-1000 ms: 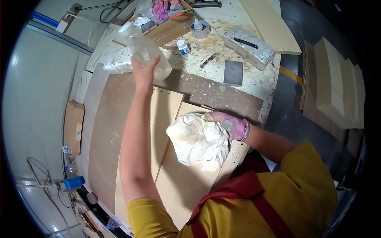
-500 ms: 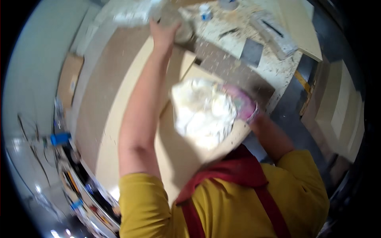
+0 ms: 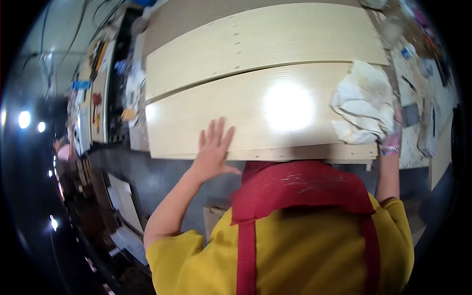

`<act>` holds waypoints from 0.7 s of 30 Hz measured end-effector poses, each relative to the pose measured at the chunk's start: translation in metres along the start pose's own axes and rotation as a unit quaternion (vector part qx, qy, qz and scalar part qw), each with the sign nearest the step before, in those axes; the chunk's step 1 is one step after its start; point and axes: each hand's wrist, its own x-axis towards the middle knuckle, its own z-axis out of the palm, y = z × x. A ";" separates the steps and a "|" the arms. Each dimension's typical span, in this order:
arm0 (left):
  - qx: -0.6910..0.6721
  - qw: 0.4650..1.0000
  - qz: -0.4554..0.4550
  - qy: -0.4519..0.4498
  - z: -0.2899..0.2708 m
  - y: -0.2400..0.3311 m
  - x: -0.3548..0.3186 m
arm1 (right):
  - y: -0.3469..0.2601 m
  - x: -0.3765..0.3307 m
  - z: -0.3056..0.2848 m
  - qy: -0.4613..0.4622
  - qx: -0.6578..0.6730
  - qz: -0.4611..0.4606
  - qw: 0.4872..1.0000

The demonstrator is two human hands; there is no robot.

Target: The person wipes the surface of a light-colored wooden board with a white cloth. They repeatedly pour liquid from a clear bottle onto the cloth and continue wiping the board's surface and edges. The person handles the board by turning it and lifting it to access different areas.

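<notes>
And there, a crumpled white cloth (image 3: 365, 101) was bunched on the long cream panel (image 3: 221, 113), beside the pink-gloved right hand (image 3: 392, 138), whose hidden fingers couldn't be judged, the bare left hand (image 3: 210, 153) splayed empty well leftward.

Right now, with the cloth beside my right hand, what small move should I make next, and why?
I'd probably slide the crumpled white cloth slightly left with your pink-gloved right hand: it lies at the nearer pale board's right end, with bare surface beside it, and your open left hand, over the front edge, looks free to steady the board.
</notes>
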 end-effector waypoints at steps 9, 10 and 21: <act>0.113 0.960 0.109 0.232 0.034 -0.019 -0.032 | -0.018 -0.021 -0.051 -0.003 -0.133 -0.120 0.984; 0.126 0.960 0.115 0.221 0.030 -0.018 -0.033 | -0.025 -0.025 -0.032 0.039 -0.108 -0.123 0.986; -0.107 0.971 0.128 0.172 -0.136 -0.029 -0.021 | -0.159 -0.115 0.138 0.156 -0.171 -0.473 0.850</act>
